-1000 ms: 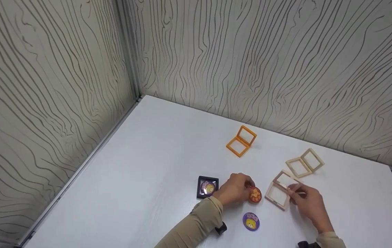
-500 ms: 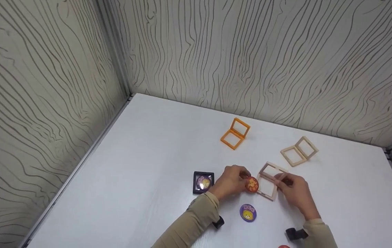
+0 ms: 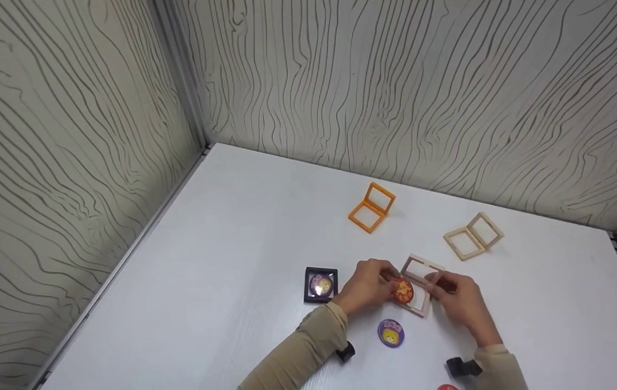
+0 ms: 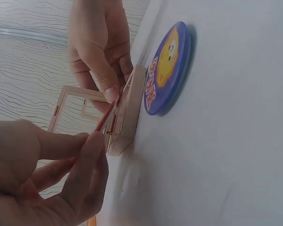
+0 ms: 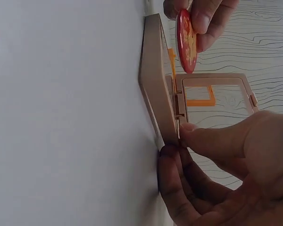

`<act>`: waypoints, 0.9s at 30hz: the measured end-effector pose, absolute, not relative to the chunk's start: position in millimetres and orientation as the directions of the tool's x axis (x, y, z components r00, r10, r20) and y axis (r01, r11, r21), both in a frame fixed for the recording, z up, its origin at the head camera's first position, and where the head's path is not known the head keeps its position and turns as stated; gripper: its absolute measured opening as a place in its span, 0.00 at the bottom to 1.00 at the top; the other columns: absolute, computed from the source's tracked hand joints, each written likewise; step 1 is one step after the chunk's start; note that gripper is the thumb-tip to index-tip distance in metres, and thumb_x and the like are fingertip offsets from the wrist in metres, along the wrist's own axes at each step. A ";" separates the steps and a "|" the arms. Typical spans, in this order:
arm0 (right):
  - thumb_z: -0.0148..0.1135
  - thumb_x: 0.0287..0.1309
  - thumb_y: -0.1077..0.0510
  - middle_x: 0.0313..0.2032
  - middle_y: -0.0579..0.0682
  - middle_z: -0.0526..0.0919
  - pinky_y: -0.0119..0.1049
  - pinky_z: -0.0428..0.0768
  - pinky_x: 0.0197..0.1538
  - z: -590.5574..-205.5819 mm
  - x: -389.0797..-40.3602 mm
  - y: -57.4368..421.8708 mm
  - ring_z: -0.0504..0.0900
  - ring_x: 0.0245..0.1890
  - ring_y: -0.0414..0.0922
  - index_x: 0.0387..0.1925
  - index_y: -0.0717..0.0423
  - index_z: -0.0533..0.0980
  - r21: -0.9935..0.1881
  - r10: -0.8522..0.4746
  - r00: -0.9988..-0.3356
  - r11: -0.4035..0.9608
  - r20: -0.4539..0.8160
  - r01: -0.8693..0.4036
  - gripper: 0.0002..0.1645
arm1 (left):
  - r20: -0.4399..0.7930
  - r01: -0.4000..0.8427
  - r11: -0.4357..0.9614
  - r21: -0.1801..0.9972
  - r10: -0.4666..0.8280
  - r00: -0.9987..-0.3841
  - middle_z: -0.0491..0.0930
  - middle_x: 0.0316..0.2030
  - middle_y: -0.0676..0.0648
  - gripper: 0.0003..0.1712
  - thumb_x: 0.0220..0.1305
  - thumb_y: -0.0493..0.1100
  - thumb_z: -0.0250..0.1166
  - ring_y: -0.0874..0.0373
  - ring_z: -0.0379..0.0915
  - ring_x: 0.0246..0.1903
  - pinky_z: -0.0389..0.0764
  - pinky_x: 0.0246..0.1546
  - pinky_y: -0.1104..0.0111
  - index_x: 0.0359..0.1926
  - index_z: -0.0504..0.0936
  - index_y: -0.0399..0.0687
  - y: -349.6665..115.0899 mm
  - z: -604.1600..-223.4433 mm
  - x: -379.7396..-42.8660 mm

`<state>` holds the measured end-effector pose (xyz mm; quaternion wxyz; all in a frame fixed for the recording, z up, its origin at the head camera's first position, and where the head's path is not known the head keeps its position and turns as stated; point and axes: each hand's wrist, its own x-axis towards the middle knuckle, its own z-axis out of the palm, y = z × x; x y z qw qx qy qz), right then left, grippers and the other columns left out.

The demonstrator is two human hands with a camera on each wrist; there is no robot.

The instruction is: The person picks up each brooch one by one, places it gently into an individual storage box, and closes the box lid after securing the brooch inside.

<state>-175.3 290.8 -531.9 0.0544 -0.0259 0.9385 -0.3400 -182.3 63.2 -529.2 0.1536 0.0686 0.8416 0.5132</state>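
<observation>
Between thumb and fingers, my left hand (image 3: pixel 369 288) pinches a round red badge (image 3: pixel 403 291) with a yellow-orange figure on it. The badge is over the lower half of an open pale pink hinged frame case (image 3: pixel 423 268) with clear windows. My right hand (image 3: pixel 462 300) grips that case by its right side near the hinge, thumb on top and fingers beneath, as the right wrist view shows. In the left wrist view the badge (image 4: pixel 105 117) appears edge-on, tilted above the case. A purple badge (image 3: pixel 391 333) with a yellow bear face lies on the table just in front.
Left of my left hand lies a closed black frame case (image 3: pixel 320 285) with a purple badge inside. Farther back stand an open orange case (image 3: pixel 372 208) and an open beige case (image 3: pixel 473 236). Another red badge (image 3: pixel 447 387) shows at the bottom edge. Patterned walls (image 3: pixel 395 81) border the white table (image 3: pixel 221 260).
My left hand has brought the red badge rightward from beside the pink case to over its lower half. The case has shifted left in my right hand's grip. The head view has shifted slightly.
</observation>
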 end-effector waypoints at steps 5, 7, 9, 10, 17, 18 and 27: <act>0.65 0.64 0.57 0.41 0.49 0.86 0.38 0.78 0.47 -527.2 -183.0 283.9 0.82 0.44 0.46 0.47 0.54 0.83 -0.652 -0.127 -0.989 0.757 -0.077 -0.047 0.11 | -0.150 -0.009 0.459 0.888 0.272 -0.950 0.78 0.29 0.60 0.06 0.63 0.38 0.70 0.68 0.74 0.29 0.77 0.31 0.74 0.38 0.85 0.55 60.9 -529.8 -187.4; 0.65 0.64 0.58 0.41 0.49 0.86 0.38 0.78 0.48 -527.2 -182.6 282.1 0.83 0.44 0.46 0.47 0.54 0.83 -0.661 -0.131 -0.988 0.749 -0.078 -0.047 0.11 | -0.141 -0.003 0.450 0.893 0.275 -0.951 0.78 0.29 0.59 0.05 0.63 0.38 0.70 0.68 0.74 0.29 0.77 0.31 0.74 0.38 0.85 0.54 60.1 -530.2 -187.0; 0.66 0.63 0.59 0.41 0.48 0.86 0.37 0.78 0.47 -528.4 -179.8 281.1 0.83 0.43 0.45 0.46 0.53 0.84 -0.669 -0.132 -0.987 0.742 -0.092 -0.036 0.10 | -0.145 -0.008 0.438 0.899 0.279 -0.949 0.78 0.29 0.59 0.05 0.63 0.37 0.70 0.68 0.75 0.29 0.78 0.31 0.75 0.38 0.85 0.53 60.0 -531.3 -184.6; 0.66 0.63 0.60 0.41 0.48 0.87 0.36 0.78 0.47 -529.4 -177.9 280.6 0.83 0.43 0.45 0.45 0.53 0.84 -0.674 -0.134 -0.985 0.738 -0.104 -0.029 0.10 | -0.147 -0.011 0.434 0.901 0.282 -0.948 0.78 0.29 0.59 0.05 0.62 0.37 0.70 0.68 0.75 0.28 0.78 0.30 0.75 0.38 0.85 0.53 60.0 -532.1 -182.8; 0.69 0.59 0.60 0.42 0.49 0.87 0.34 0.79 0.46 -532.9 -168.4 277.7 0.84 0.43 0.45 0.46 0.54 0.84 -0.680 -0.132 -0.978 0.733 -0.163 0.014 0.12 | -0.185 -0.054 0.431 0.901 0.267 -0.946 0.78 0.27 0.59 0.04 0.61 0.37 0.71 0.67 0.75 0.27 0.77 0.27 0.74 0.37 0.86 0.51 60.4 -536.8 -174.1; 0.70 0.59 0.60 0.42 0.50 0.87 0.34 0.79 0.46 -532.4 -168.7 277.4 0.84 0.43 0.45 0.46 0.55 0.84 -0.679 -0.134 -0.978 0.734 -0.161 0.011 0.13 | -0.186 -0.059 0.428 0.902 0.262 -0.947 0.78 0.27 0.58 0.04 0.61 0.38 0.71 0.67 0.75 0.27 0.77 0.27 0.74 0.37 0.86 0.51 60.6 -536.9 -174.6; 0.78 0.49 0.51 0.39 0.48 0.86 0.34 0.79 0.44 -523.1 -174.6 272.2 0.83 0.39 0.43 0.43 0.55 0.83 -0.682 -0.135 -0.970 0.730 -0.200 0.040 0.21 | -0.182 -0.079 0.406 0.911 0.222 -0.958 0.78 0.24 0.57 0.04 0.58 0.37 0.73 0.66 0.76 0.23 0.78 0.24 0.74 0.33 0.87 0.50 65.0 -534.7 -183.4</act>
